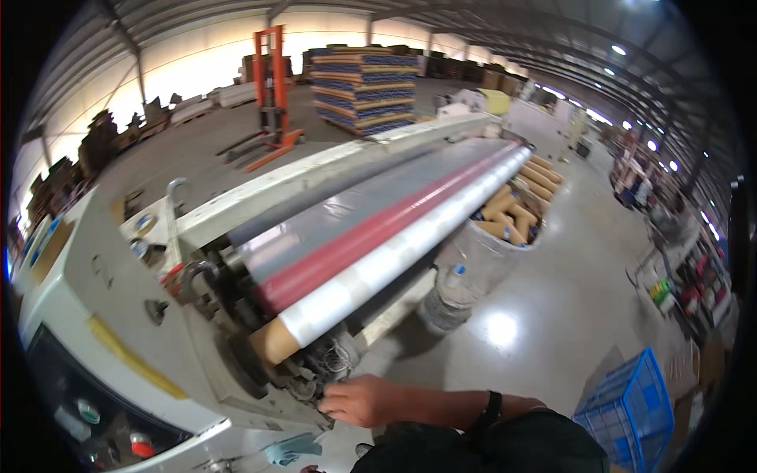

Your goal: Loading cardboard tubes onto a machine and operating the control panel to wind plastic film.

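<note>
My right hand (359, 400) reaches in from the lower right, a black band around its wrist. Its fingers are curled against the metal fittings (303, 385) at the near end of the machine; what they grip is hidden. Just beyond lies a long roll of white film (410, 256), wound on a brown cardboard core (274, 340) whose bare end sticks out. A red roller (378, 230) runs alongside the roll, with a sheet of clear film (331, 213) behind it. Tangled scraps (335, 356) hang near the core's end. My left hand is not visible.
The machine's white end housing (118, 276) stands at left, with a control panel (95, 410). Cardboard cores (505, 213) fill a container beside the roll. A blue crate (627, 410) sits at lower right. An orange lift (272, 94) and stacked pallets (363, 91) stand behind.
</note>
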